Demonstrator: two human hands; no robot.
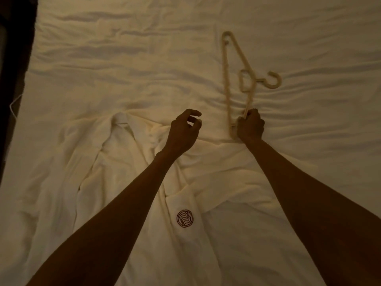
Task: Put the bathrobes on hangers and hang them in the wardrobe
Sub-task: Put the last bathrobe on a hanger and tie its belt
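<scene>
Bathrobe (115, 162) nearest, rumpled from 6 o'clock to centre on bed (123, 58), collar toward 10 o'clock, crest (185, 218) at 6 o'clock, not yet hung. Hanger (226, 79) flat on bed at 1 o'clock, hook toward 2 o'clock, lower end clenched in right hand (250, 125) near 3 o'clock; left hand (183, 131) at centre, fingers loosely curled, grasping nothing. Judged status: early stage, pick-up only; remaining: threading of shoulders, transfer to wardrobe, not in view.
</scene>
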